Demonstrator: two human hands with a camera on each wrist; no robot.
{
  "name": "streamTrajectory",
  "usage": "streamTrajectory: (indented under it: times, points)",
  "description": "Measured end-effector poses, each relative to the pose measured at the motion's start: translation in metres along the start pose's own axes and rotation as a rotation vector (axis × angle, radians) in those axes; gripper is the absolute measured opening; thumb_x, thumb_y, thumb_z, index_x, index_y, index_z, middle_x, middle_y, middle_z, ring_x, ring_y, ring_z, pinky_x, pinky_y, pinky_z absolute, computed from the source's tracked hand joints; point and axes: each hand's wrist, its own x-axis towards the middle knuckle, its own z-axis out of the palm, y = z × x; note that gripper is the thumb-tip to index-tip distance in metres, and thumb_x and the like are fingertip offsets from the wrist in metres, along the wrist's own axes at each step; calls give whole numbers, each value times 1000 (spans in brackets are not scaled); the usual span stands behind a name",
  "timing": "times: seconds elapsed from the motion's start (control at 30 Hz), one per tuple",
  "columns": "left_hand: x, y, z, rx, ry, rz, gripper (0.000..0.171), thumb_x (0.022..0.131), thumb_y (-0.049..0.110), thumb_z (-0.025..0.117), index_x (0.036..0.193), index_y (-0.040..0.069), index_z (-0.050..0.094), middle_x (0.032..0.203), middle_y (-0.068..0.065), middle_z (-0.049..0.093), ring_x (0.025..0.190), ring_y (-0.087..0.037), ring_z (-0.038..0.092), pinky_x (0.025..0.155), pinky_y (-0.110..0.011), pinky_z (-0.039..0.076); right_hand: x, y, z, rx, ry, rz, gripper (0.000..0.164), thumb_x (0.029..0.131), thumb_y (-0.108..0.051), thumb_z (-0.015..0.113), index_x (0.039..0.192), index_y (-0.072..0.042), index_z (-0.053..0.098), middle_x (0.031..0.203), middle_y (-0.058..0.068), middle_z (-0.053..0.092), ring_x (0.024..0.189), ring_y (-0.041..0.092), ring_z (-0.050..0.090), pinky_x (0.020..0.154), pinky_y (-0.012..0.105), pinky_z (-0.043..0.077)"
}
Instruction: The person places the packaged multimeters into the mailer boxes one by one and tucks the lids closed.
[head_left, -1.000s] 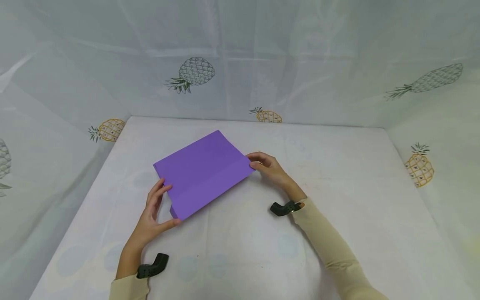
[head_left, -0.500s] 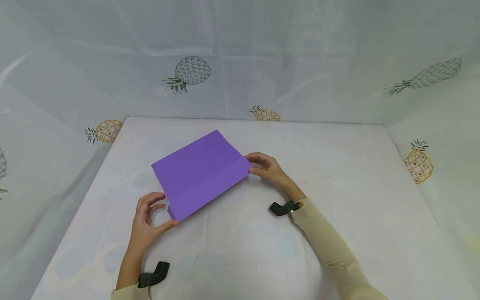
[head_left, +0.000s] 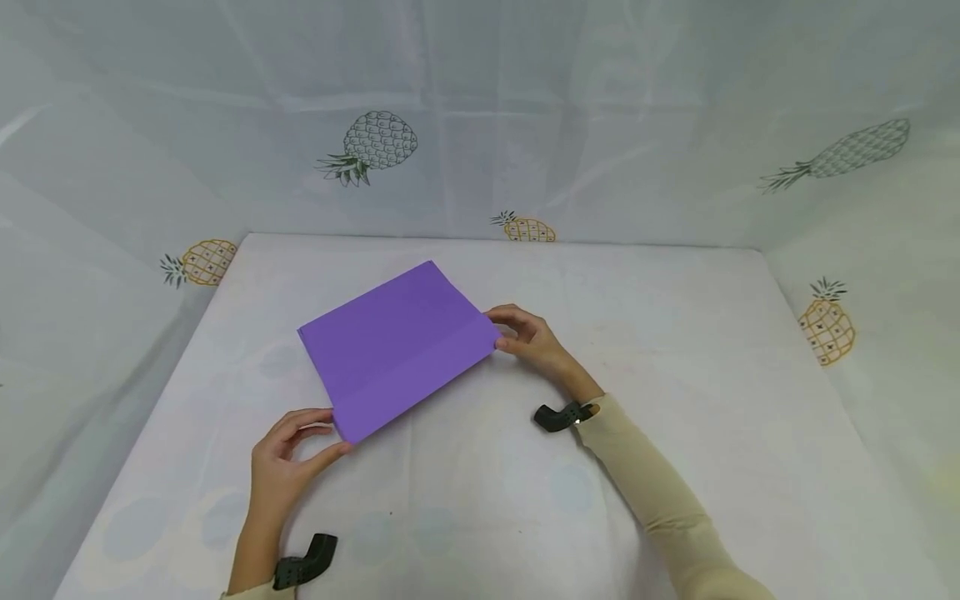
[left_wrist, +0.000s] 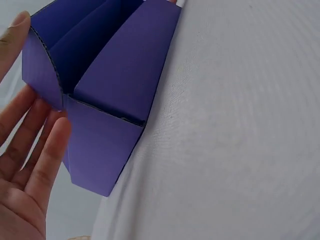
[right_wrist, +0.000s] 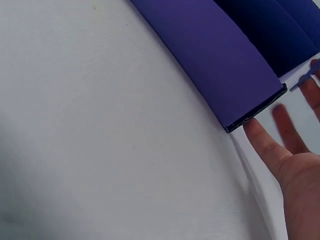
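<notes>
A purple cardboard box [head_left: 397,350] lies at an angle on the white-covered table, its broad smooth face up in the head view. My left hand [head_left: 281,471] holds its near left corner, thumb at the front edge and fingers at the left end. In the left wrist view a side flap [left_wrist: 102,145] stands out, and a dark gap shows between the box's panels [left_wrist: 120,65]. My right hand [head_left: 536,342] holds the right end between thumb and fingers. In the right wrist view, one fingertip [right_wrist: 251,125] presses the end of the front panel [right_wrist: 215,60].
The white cloth [head_left: 637,458] covers the table, with faint circles printed on it. Pale curtains [head_left: 600,125] with pineapple prints hang at the back and both sides. A dark band [head_left: 306,565] sits on the left wrist and another dark band [head_left: 562,417] on the right.
My left hand has slid toward the near left corner, its fingers closing in on the thumb. The flap at that corner is now hidden in the head view. The right hand keeps its place.
</notes>
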Motion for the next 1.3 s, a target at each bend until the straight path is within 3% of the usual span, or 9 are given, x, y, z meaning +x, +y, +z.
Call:
streamTrajectory:
  times: [0.13,0.43,0.7,0.97,1.3]
  points:
    - [0,1,-1,-24,2,-17,49,62,-26,77,108,-18,62,107,4,69,96,-8,68,86,-24,53,-1,3,0,12,1,-4,43,89,-16,72,126,1,59,129,5,55,128,20,45,111,42,35]
    - [0,4,-1,104,9,-57,45,63,-22,78,104,-12,66,103,14,70,95,-1,67,88,-13,48,0,4,0,13,2,16,44,84,-29,77,119,-5,63,120,5,61,120,19,51,109,38,34]
    - [0,5,0,105,17,-128,43,64,-21,78,104,-10,67,101,13,70,95,-2,67,86,-16,50,1,4,0,55,8,30,41,80,-33,80,113,-13,65,114,1,61,114,15,53,101,25,40]
    - [-1,3,-2,94,-20,-134,43,66,-20,77,107,-10,66,105,11,69,99,-1,66,88,-18,50,-3,6,-1,134,-9,26,39,78,-24,83,110,-10,66,113,2,61,113,14,53,98,22,43]
    - [-3,2,-2,168,10,-60,45,60,-16,83,103,-4,74,110,0,72,106,-2,62,93,-13,44,-5,6,-3,265,-58,63,40,75,3,81,110,-7,66,119,6,54,116,15,49,95,25,49]
